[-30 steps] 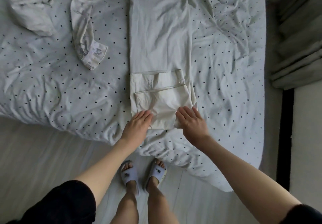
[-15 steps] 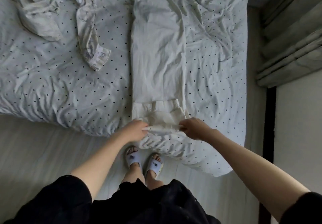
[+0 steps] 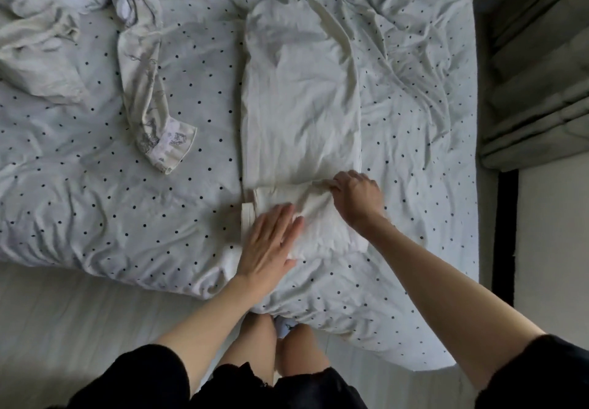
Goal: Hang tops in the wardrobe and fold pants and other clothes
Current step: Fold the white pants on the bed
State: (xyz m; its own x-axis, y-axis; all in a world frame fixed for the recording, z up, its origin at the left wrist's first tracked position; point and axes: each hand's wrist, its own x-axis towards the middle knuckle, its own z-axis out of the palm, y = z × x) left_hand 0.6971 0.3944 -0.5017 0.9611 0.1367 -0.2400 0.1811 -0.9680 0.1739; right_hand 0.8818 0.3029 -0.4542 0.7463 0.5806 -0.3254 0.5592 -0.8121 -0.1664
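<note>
Pants lie lengthwise on the dotted bed sheet, waistband far, their near end now folded up, where half a second ago you pinched its edge. Your left hand presses flat on the fold; your right hand pinches its far corner. No writing is readable.

Fold: you now have the hem end of the pants turned further up.
Left hand: goes from pinching to lying flat.
Right hand: moves up, pinching the fold's far edge.
</note>
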